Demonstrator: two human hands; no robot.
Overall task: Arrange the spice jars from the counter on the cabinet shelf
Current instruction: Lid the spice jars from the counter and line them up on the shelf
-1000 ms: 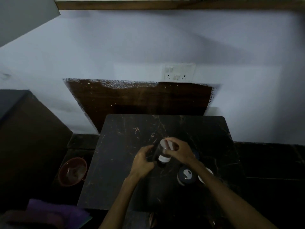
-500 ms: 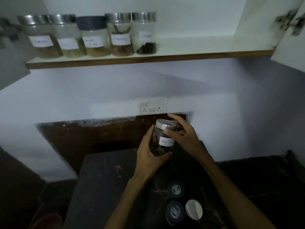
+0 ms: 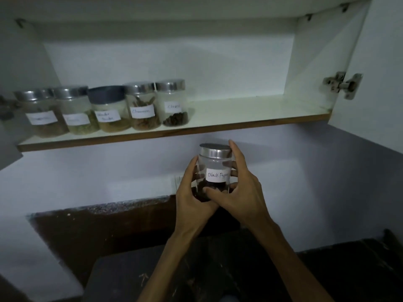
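Observation:
A clear spice jar (image 3: 214, 164) with a silver lid and a white label reading "Black Pepper" is held upright in the air, just below the shelf edge. My left hand (image 3: 192, 199) wraps its left side and bottom. My right hand (image 3: 237, 188) grips its right side, fingers up along the lid. On the white cabinet shelf (image 3: 250, 114) stand several labelled jars in a row at the left, from a brown-filled jar (image 3: 41, 114) to the cloves jar (image 3: 173, 103). The shelf to the right of the cloves jar is bare.
An open cabinet door (image 3: 379, 68) with a metal hinge (image 3: 342, 85) hangs at the right. The dark stone counter (image 3: 196, 275) lies below my arms. A wall switch plate (image 3: 177, 183) shows partly behind my left hand.
Both hands have lifted the black pepper jar from the counter up toward the shelf. My view has tilted up, so the counter jars have left the frame and the whole shelf shows.

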